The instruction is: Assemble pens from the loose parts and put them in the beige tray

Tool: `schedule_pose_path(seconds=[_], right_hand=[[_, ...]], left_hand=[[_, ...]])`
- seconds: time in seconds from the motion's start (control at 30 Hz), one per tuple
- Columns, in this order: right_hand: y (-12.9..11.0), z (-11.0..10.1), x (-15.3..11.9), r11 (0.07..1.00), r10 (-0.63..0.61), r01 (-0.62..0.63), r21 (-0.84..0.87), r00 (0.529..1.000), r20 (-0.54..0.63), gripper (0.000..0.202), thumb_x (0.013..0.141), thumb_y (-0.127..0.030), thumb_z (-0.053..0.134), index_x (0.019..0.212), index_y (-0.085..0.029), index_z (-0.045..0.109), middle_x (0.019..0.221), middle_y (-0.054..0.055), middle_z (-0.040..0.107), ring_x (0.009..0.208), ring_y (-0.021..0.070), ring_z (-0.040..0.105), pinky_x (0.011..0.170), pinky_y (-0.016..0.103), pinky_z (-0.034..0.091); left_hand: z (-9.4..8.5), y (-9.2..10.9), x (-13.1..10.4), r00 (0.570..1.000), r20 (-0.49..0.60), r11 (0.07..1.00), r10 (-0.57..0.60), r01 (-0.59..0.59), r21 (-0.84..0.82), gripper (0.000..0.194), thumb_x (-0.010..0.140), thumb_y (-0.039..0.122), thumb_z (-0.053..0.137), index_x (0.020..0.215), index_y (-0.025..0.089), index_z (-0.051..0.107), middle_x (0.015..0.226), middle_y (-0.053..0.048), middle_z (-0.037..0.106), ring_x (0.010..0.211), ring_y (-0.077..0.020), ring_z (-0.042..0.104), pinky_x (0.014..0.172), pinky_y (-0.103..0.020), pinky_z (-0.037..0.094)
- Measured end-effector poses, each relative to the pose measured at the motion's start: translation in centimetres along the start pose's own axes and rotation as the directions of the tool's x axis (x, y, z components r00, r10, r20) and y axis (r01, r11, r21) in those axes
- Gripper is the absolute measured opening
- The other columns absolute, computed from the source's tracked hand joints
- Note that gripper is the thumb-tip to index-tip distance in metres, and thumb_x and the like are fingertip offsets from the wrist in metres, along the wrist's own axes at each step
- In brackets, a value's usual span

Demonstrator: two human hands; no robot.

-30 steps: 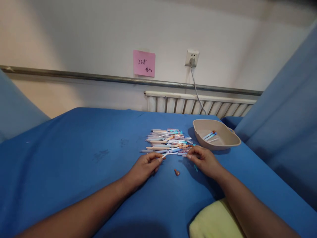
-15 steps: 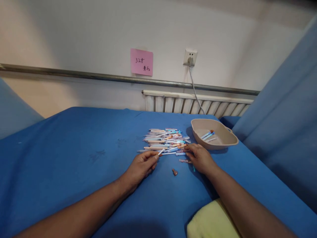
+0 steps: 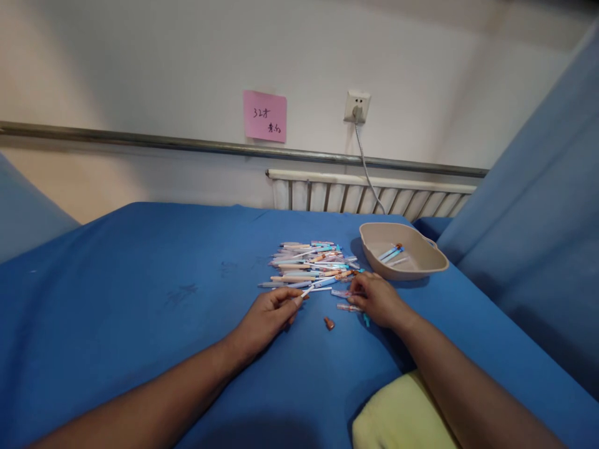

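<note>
Pinches a thin white stick [image 3: 306, 292] between nearly closed fingertips of the left hand [image 3: 270, 313], beside multicoloured slim pens [image 3: 299, 267] on blue cloth [image 3: 196, 262]; touches a clear pinkish plastic tube [image 3: 340, 293] with the partly curled right hand [image 3: 380, 300], cannot tell if gripping, near a beige plastic basin [image 3: 433, 263]

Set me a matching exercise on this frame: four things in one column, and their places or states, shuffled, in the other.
Things
1. White stick
2. Small brown piece
3. Basin
4. Pink note

Places or states
A. On the wall, above the metal rail
B. Pinched in the fingers of the left hand
C. Has a few blue pens inside
D. Loose on the blue cloth, nearer the camera than the pile of pens

Right pairs: 1-B, 2-D, 3-C, 4-A
</note>
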State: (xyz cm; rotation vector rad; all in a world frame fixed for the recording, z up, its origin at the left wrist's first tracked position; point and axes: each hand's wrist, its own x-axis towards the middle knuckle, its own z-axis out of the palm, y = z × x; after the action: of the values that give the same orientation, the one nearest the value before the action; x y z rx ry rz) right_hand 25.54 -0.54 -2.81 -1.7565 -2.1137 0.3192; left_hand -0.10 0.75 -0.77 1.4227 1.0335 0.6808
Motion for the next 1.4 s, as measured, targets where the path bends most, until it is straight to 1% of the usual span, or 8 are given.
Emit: schedule_pose_path(seconds=[0.17, 0.33, 0.43, 0.53, 0.77, 0.93, 1.07, 1.4], right_hand=[[0.0, 0.3, 0.1, 0.999, -0.025, 0.026, 0.032, 0.999, -0.028, 0.007, 0.082, -0.025, 0.061, 0.079, -0.019, 0.06, 0.076, 0.002, 0.064, 0.075, 0.0173, 0.056, 0.066, 0.026, 0.038], [-1.4, -0.3, -0.8, 0.953, -0.262, 0.273, 0.13, 0.96, -0.1, 0.017, 0.091, -0.028, 0.049, 0.101, -0.023, 0.062, 0.096, 0.005, 0.065, 0.089, 0.0178, 0.058, 0.078, 0.028, 0.043], [-2.6, -0.5, -1.5, 0.921, -0.342, 0.35, 0.17, 0.937, -0.072, 0.019, 0.092, -0.028, 0.049, 0.105, -0.023, 0.062, 0.093, 0.005, 0.064, 0.086, 0.0172, 0.058, 0.077, 0.028, 0.044], [-3.3, -0.4, -1.8, 0.915, -0.347, 0.356, 0.193, 0.935, -0.077, 0.018, 0.092, -0.028, 0.048, 0.104, -0.023, 0.062, 0.088, 0.005, 0.062, 0.083, 0.0168, 0.058, 0.076, 0.028, 0.045], [-2.9, -0.2, -1.6, 0.912, -0.306, 0.334, 0.237, 0.941, -0.146, 0.019, 0.092, -0.024, 0.049, 0.107, -0.022, 0.06, 0.094, 0.006, 0.062, 0.09, 0.0177, 0.057, 0.08, 0.03, 0.045], [-3.6, -0.6, -2.0, 0.898, -0.353, 0.358, 0.256, 0.933, -0.066, 0.018, 0.093, -0.027, 0.046, 0.1, -0.024, 0.063, 0.086, 0.004, 0.062, 0.082, 0.0166, 0.057, 0.077, 0.03, 0.045], [-4.6, -0.4, -2.4, 0.882, -0.401, 0.387, 0.269, 0.916, 0.0, 0.018, 0.094, -0.028, 0.046, 0.102, -0.023, 0.061, 0.085, 0.004, 0.06, 0.079, 0.0156, 0.056, 0.072, 0.027, 0.045], [-5.3, -0.3, -2.8, 0.886, -0.391, 0.377, 0.271, 0.921, -0.004, 0.018, 0.094, -0.029, 0.044, 0.098, -0.02, 0.059, 0.083, 0.005, 0.058, 0.077, 0.0157, 0.055, 0.068, 0.027, 0.043]], left_hand=[[0.0, -0.2, -0.1, 0.998, 0.007, 0.988, 0.067, -0.067, 0.14, 0.034, 0.078, 0.043, 0.057, 0.095, 0.014, 0.064, 0.052, 0.006, 0.046, 0.046, -0.0076, 0.037, 0.045, -0.018, 0.028], [0.1, 0.1, -0.6, 0.982, 0.071, 0.929, 0.174, -0.188, 0.319, 0.029, 0.084, 0.039, 0.052, 0.093, 0.016, 0.067, 0.065, 0.003, 0.057, 0.057, -0.0108, 0.047, 0.054, -0.02, 0.037], [0.2, 0.5, -1.1, 0.965, 0.122, 0.889, 0.231, -0.261, 0.377, 0.027, 0.087, 0.034, 0.048, 0.093, 0.018, 0.068, 0.081, 0.0, 0.065, 0.075, -0.0149, 0.056, 0.069, -0.022, 0.043], [0.2, 0.8, -1.4, 0.953, 0.175, 0.873, 0.248, -0.298, 0.387, 0.027, 0.089, 0.032, 0.044, 0.095, 0.02, 0.068, 0.089, 0.0, 0.068, 0.084, -0.0164, 0.059, 0.077, -0.024, 0.043], [0.1, 1.0, -1.4, 0.957, 0.158, 0.85, 0.243, -0.289, 0.44, 0.027, 0.089, 0.033, 0.045, 0.094, 0.02, 0.069, 0.089, -0.001, 0.069, 0.083, -0.0178, 0.061, 0.077, -0.024, 0.044], [0.4, 1.0, -1.7, 0.938, 0.224, 0.83, 0.266, -0.341, 0.441, 0.028, 0.09, 0.032, 0.043, 0.097, 0.022, 0.068, 0.09, 0.0, 0.07, 0.083, -0.0175, 0.062, 0.076, -0.023, 0.043], [0.7, 0.8, -2.2, 0.926, 0.274, 0.765, 0.259, -0.37, 0.528, 0.028, 0.089, 0.031, 0.046, 0.11, 0.023, 0.063, 0.104, -0.003, 0.069, 0.092, -0.0195, 0.062, 0.081, -0.025, 0.043], [0.8, 0.7, -2.6, 0.946, 0.232, 0.697, 0.228, -0.324, 0.64, 0.031, 0.088, 0.035, 0.048, 0.117, 0.024, 0.054, 0.101, -0.005, 0.068, 0.089, -0.0219, 0.062, 0.074, -0.027, 0.043]])
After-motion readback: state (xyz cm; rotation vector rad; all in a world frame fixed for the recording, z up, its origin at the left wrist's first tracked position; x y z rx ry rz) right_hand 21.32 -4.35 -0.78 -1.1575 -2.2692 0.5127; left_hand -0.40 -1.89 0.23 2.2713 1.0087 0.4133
